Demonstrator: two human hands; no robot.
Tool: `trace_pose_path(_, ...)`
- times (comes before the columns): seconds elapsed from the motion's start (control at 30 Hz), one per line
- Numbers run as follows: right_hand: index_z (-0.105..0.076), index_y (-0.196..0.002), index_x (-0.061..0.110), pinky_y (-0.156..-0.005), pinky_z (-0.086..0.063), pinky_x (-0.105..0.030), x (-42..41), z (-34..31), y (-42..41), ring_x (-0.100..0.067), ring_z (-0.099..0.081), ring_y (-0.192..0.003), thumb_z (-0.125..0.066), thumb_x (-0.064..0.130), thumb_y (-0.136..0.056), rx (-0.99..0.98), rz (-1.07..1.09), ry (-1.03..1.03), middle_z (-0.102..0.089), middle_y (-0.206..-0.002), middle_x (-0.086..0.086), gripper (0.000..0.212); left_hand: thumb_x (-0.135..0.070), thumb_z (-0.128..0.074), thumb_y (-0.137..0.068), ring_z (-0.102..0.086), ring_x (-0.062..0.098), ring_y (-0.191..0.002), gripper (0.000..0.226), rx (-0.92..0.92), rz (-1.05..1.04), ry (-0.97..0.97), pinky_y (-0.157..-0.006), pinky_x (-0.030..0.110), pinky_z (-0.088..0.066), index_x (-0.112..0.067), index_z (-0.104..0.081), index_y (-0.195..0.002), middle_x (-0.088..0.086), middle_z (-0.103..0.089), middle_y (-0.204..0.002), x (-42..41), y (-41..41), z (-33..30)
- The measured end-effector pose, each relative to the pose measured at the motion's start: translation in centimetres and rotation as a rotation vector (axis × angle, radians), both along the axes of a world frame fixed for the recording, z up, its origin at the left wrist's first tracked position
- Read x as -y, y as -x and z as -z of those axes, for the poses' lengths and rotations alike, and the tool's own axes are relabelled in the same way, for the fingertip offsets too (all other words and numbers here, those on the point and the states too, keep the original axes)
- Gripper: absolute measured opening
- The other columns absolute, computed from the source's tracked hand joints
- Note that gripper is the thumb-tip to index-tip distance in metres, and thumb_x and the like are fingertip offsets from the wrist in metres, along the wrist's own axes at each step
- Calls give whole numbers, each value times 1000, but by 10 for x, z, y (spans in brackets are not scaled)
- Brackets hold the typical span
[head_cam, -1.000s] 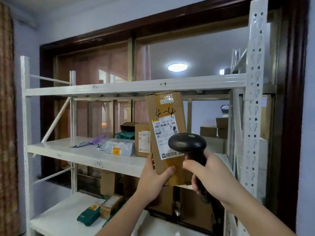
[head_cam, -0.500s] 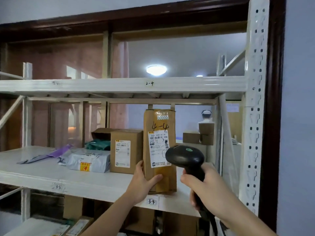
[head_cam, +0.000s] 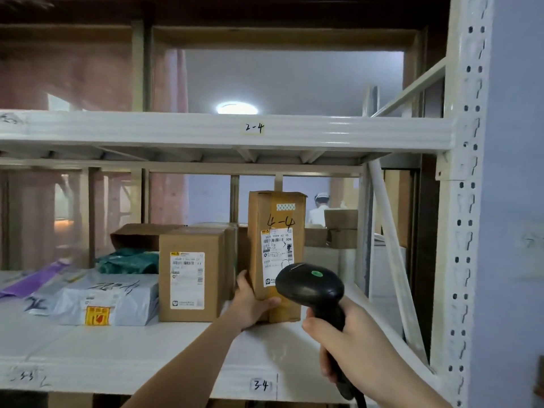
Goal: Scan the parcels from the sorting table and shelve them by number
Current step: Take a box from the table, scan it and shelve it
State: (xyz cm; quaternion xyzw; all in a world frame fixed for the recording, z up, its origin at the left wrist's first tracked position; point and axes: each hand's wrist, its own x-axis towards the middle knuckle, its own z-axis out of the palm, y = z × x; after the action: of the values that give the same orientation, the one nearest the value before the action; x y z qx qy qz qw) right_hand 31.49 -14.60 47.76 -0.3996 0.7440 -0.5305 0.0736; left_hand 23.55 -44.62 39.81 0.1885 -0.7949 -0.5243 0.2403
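Note:
A tall cardboard parcel [head_cam: 275, 219] marked "4-4" by hand, with a white shipping label, stands upright on the white shelf [head_cam: 147, 348] above the tag "3-4" [head_cam: 260, 385]. My left hand [head_cam: 251, 304] grips its lower left corner, thumb across the front. My right hand [head_cam: 350, 346] holds a black barcode scanner [head_cam: 310, 287] by the handle. The scanner's head sits just in front of the parcel's lower right and covers part of the label.
A shorter cardboard box [head_cam: 191, 275] stands right beside the parcel on its left. Grey [head_cam: 106, 301], green [head_cam: 129, 260] and purple [head_cam: 32, 281] mailer bags lie further left. The shelf above is tagged "2-4" [head_cam: 253, 128]. A white upright [head_cam: 462, 201] and wall bound the right side.
The parcel went from raised in front of the rack down and forward onto the "3-4" shelf, beside the shorter box. My view moved closer and the scanner stayed near the label.

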Motion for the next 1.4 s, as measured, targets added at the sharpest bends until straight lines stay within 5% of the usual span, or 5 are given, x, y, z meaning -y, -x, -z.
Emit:
trace_pose_path(0.47,-57,-90,17,-46,-46,-22,14,7,9,-10,-50,-38,-65,14,-91,-58,114,2,-53,-47,4,9,-32,-96,-75,-44,38,-146,130,-37,-72,-210,-122,62,-35,-42,1,-161,8,-40,-163,39,58,5)
trace_pose_path(0.7,-56,-95,17,-48,-49,-27,8,7,3,-16,-51,-39,-62,17,-94,-6,105,-33,-54,-50,-2,7,-30,-77,-96,-41,38,-149,90,-130,-183,-241,-125,61,-30,-19,-18,-162,10,-44,-160,37,65,12)
trace_pose_path(0.97,-56,-93,18,-49,-50,-29,-12,13,0,-18,-54,-42,-62,19,-93,0,148,-34,-56,-55,-6,6,-30,-75,-98,-38,42,-150,91,-59,-234,-169,-124,58,-32,-7,-15,-162,16,-39,-162,28,58,8)
trace_pose_path(1.27,-55,-94,22,-53,-52,-35,-12,31,-1,-16,-58,-45,-59,19,-95,-6,142,-30,-59,-53,-3,4,-41,-82,-89,-66,36,-115,63,-19,-209,-234,-107,54,-53,-6,-60,-136,10,-70,-125,-8,18,6)
trace_pose_path(1.4,-55,-93,23,-52,-51,-35,-16,38,-8,-16,-57,-44,-59,19,-94,16,148,4,-58,-53,-1,5,-47,-77,-90,-64,30,-112,59,-29,-163,-108,-102,48,-55,-7,-57,-128,6,-66,-116,-61,-18,-5)
